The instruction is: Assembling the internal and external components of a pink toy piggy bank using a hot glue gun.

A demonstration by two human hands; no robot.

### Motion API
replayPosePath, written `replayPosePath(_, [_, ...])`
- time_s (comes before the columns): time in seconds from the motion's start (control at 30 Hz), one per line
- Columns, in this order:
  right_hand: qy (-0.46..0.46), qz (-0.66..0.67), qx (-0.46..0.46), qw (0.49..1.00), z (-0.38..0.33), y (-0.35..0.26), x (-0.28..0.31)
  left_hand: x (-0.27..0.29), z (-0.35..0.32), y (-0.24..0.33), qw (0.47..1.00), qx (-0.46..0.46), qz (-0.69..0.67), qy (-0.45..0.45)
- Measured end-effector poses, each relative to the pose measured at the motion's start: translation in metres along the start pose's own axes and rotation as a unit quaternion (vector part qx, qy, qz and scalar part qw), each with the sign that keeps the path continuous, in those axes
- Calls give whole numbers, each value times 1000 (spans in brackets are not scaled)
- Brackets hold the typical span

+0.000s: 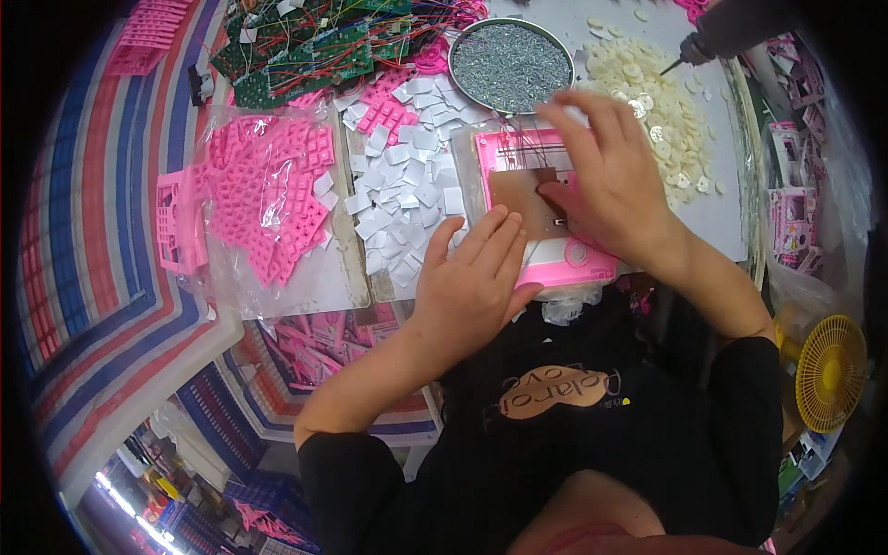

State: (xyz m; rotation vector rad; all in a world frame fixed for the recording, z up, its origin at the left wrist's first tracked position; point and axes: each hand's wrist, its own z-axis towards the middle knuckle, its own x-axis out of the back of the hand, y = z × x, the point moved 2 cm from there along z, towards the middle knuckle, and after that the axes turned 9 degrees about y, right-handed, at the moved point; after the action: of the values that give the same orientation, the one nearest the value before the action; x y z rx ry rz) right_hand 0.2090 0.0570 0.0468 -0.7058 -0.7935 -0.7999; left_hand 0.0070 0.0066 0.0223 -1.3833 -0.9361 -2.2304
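Note:
A pink plastic casing [518, 157] lies on the table in front of me with a brown circuit board [520, 196] set into it. My left hand [472, 282] rests flat on the casing's near left corner, fingers together, pressing it down. My right hand [606, 176] lies over the casing's right side, fingertips on the brown board. Thin wires [523, 143] run across the casing's top.
White square pads [407, 176] are heaped left of the casing. Pink keypad pieces [268, 190] lie on clear plastic. A round tray of small screws [511, 55], cream round buttons [647, 92], green circuit boards [305, 55], a powered screwdriver [717, 37], a yellow fan [832, 370].

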Motion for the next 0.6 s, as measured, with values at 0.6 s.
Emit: replayPosePath(0.6, [-178,-49,151,971,-33,-30,2,11,21,-5,999,-3,-20,-43])
